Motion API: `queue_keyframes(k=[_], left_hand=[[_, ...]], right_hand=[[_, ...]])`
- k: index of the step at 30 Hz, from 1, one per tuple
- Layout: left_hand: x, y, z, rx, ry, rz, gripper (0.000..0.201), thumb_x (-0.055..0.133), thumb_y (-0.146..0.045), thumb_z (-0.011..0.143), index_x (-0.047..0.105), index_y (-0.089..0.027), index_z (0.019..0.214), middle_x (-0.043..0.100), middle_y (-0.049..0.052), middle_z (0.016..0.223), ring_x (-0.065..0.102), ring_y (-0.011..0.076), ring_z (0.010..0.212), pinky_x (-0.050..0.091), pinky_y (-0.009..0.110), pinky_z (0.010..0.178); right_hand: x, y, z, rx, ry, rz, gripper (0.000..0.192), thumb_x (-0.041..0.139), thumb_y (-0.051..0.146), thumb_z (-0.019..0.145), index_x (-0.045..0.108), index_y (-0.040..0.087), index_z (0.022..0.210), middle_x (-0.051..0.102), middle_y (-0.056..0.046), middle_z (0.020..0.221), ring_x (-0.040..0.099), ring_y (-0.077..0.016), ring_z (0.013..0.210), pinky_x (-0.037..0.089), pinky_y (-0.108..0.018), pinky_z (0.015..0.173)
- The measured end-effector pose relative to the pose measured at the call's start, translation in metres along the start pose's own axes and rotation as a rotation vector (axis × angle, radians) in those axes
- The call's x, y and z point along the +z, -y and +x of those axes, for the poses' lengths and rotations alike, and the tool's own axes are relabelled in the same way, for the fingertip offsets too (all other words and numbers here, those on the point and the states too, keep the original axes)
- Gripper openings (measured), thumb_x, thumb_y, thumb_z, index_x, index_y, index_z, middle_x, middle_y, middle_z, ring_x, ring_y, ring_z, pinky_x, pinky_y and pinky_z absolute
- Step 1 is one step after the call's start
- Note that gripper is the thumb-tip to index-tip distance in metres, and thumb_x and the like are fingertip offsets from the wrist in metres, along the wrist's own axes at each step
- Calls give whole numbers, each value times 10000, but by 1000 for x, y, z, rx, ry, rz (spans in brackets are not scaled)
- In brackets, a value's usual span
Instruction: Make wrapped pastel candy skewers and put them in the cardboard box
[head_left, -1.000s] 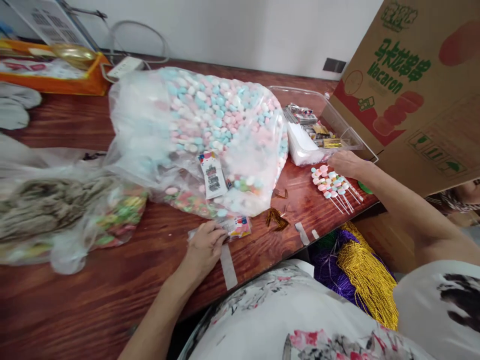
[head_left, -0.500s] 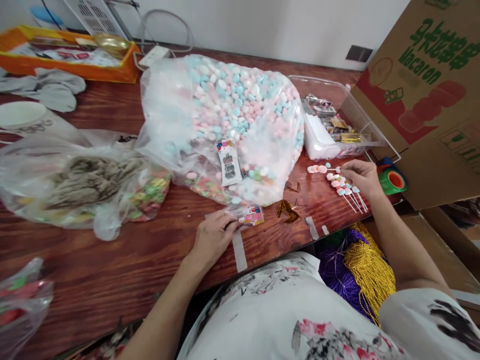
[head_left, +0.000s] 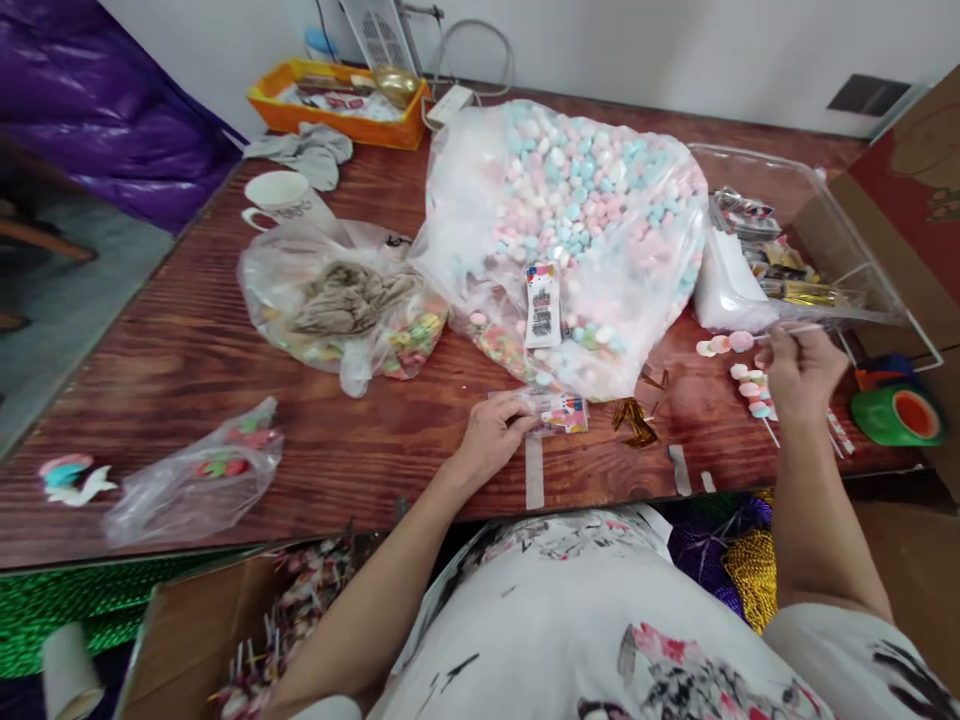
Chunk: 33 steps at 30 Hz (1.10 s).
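At the far left of the wooden table (head_left: 150,340) we saw a small pink-and-blue figure (head_left: 71,478) near the edge, and just right of it a little clear bag of sweets (head_left: 199,478). Farther back stood a white mug (head_left: 281,198), with an orange tray (head_left: 337,100) behind it by the wall. A crumpled bag holding brownish stuff and coloured sweets (head_left: 345,315) lay beside the big clear sack of pink, blue and white candies (head_left: 577,230). Our left hand (head_left: 491,442) rested near the table's near edge, its fingers pinching the left end of a small clear packet with a colourful card (head_left: 559,412), which lay flat on the wood just right of the hand, touching the sack's near side. Gold foil scraps (head_left: 636,422) lay right of the packet. Our right hand (head_left: 802,372) was clenched on the stick of a candy skewer (head_left: 724,344), whose candies pointed left of the hand; more skewers (head_left: 752,390) lay just under it. A clear plastic tray (head_left: 810,190) sat beyond, a green tape roll (head_left: 900,415) at far right.
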<state>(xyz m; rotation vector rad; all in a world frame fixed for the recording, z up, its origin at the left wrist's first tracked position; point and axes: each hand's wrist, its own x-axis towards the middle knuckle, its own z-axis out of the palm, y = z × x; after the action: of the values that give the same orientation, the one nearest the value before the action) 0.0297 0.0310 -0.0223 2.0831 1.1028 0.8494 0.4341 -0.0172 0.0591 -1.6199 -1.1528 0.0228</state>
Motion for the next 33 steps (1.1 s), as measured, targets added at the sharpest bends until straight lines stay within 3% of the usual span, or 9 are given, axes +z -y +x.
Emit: queue_keyframes(k=[2,4,8,13,20,24,28,30,33], left_hand=[[-4,1,1,-46,18,-25,104,715,-189,786,702,-167,686,660,4,699,591,131,665,434,249,655],[-7,4,3,-79,41,-38,94,726,-202,781,716,-170,694,654,0,691,588,129,658,427,250,648],[-8,10,7,-67,117,-44,71,719,-247,803,762,-194,782,679,10,742,608,138,699,439,259,672],[-7,12,9,-60,167,-95,90,748,-277,775,787,-220,832,709,23,792,627,151,752,462,259,697],[-20,-6,21,-208,162,-427,124,740,-295,742,774,-178,719,689,15,663,583,125,611,437,233,580],[-25,-25,22,-256,91,-568,174,767,-318,716,746,-150,678,656,10,613,537,109,553,417,231,537],[-26,-40,16,-228,19,-635,165,767,-304,729,733,-151,676,649,8,641,551,111,590,441,239,578],[-26,-44,13,-167,10,-619,163,764,-300,741,731,-154,677,640,10,654,561,116,618,445,242,598],[-25,-48,9,-100,-13,-581,185,747,-316,771,719,-158,680,616,9,653,553,117,622,437,244,598]], right_hand=[[-6,31,-17,6,-135,202,106,677,294,806,671,216,734,568,28,558,519,-123,481,417,-270,493],[-6,60,-38,49,-139,423,128,696,282,781,661,204,685,588,20,567,502,-115,451,380,-252,430],[13,89,-78,251,73,679,169,737,293,760,652,174,675,591,19,582,501,-94,449,350,-212,393],[33,86,-100,333,256,741,188,704,287,818,639,180,677,534,36,584,432,-65,464,326,-195,413],[52,114,-102,113,871,504,311,599,351,902,598,186,638,650,-56,949,601,-144,728,504,-296,637],[78,134,-101,-134,1004,398,322,518,297,951,559,183,653,633,-76,1130,627,-169,931,502,-313,791],[98,141,-99,-212,1050,336,323,527,304,942,548,181,644,605,-31,824,573,-131,730,452,-258,649],[105,140,-101,-124,1129,374,361,522,346,941,523,184,619,502,25,614,497,-101,556,394,-232,534],[110,135,-106,77,1198,519,370,516,439,932,556,183,668,462,64,505,443,-82,421,325,-210,429]])
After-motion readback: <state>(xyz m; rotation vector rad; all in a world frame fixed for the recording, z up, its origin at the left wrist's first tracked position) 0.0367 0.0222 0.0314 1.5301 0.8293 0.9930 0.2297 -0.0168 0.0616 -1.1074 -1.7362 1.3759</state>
